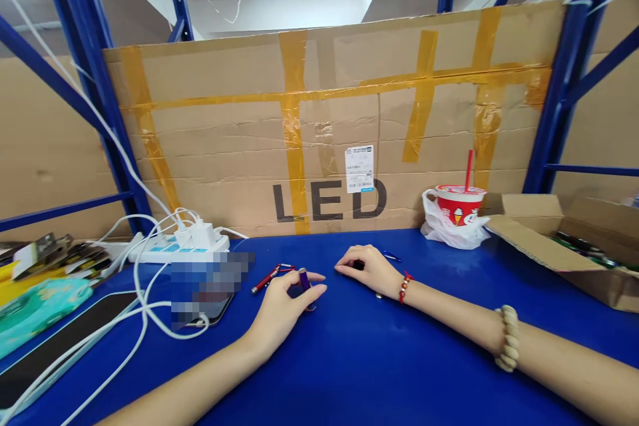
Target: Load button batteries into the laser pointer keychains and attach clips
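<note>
My left hand (282,303) is closed around a small purple metal tube (304,279), whose upper end sticks up behind the thumb. A bit of metal shows below that hand. Just left of it lies a slim red tube (266,279) with a red clip at its end. My right hand (370,269) rests low over the table, thumb and forefinger tips brought together. Whatever may be between them is too small or hidden to make out. Behind the right hand lies a thin blue piece (392,256), partly covered. A tiny shiny bit (379,295) shows under the right wrist.
On the blue table (319,373), a phone (219,309), white cables and a power strip (174,247) lie left, beside a tablet-like slab (64,346) and a teal packet (44,309). A red cup (458,205) and open carton (549,246) stand right. Cardboard (224,146) closes the back.
</note>
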Tool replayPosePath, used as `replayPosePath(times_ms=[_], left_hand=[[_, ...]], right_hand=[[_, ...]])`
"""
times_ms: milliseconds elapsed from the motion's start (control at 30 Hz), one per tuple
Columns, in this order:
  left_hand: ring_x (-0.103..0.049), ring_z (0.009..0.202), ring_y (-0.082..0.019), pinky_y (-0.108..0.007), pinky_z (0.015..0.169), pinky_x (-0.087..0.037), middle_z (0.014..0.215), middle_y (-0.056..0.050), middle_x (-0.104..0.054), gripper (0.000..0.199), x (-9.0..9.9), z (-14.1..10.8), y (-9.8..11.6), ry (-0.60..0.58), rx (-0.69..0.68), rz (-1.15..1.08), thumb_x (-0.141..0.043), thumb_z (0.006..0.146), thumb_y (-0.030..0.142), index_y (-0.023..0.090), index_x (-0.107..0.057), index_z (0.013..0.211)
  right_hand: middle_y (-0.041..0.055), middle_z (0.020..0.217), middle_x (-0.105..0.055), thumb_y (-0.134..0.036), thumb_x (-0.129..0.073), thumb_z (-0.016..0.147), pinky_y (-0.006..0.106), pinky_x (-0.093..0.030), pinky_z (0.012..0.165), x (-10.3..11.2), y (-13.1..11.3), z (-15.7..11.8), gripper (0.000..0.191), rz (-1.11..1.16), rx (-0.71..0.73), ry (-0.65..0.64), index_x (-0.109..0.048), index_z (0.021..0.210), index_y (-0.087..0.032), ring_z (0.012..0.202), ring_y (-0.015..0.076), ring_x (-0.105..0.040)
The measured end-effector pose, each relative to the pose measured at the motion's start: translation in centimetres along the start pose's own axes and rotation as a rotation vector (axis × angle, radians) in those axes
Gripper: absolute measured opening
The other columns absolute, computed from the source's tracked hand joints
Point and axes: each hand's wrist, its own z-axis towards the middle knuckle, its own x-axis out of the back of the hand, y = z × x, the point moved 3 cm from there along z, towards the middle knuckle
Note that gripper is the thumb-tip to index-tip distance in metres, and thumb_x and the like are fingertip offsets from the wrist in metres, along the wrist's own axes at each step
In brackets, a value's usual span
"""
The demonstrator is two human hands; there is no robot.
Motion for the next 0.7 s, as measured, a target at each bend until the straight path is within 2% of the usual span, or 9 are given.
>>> replayPosePath(times_ms=[233, 467, 700], left_hand=[[-0.055, 0.065, -0.012, -0.024, 0.066, -0.044, 0.077, -0.004, -0.061, 0.041, 0.01, 0.00, -0.34, -0.021, -0.017, -0.008, -0.068, 0.064, 0.036, 0.013, -0.064, 0.098], [-0.050, 0.061, -0.011, -0.023, 0.061, -0.040, 0.075, -0.003, -0.060, 0.039, 0.13, 0.09, -0.34, 0.001, -0.047, 0.042, -0.066, 0.066, 0.034, 0.014, -0.065, 0.100], [-0.050, 0.060, -0.010, -0.022, 0.060, -0.040, 0.083, -0.005, -0.062, 0.037, 0.13, 0.15, -0.64, -0.002, 0.012, -0.027, -0.063, 0.068, 0.032, 0.011, -0.064, 0.099]], right_hand=[[0.0009, 0.077, -0.061, -0.037, -0.055, 0.079, 0.026, -0.039, 0.067, -0.05, 0.20, -0.04, 0.020, -0.003, -0.038, -0.018, -0.068, 0.078, -0.023, 0.070, 0.0124, -0.054], [0.0021, 0.077, -0.060, -0.039, -0.055, 0.079, 0.026, -0.040, 0.065, 0.02, 0.07, 0.01, 0.022, 0.023, -0.054, -0.019, -0.069, 0.079, -0.022, 0.068, 0.0123, -0.053], [0.0023, 0.078, -0.059, -0.041, -0.055, 0.078, 0.025, -0.040, 0.063, -0.07, 0.32, -0.05, 0.023, 0.047, -0.073, -0.021, -0.069, 0.080, -0.022, 0.066, 0.0115, -0.052]])
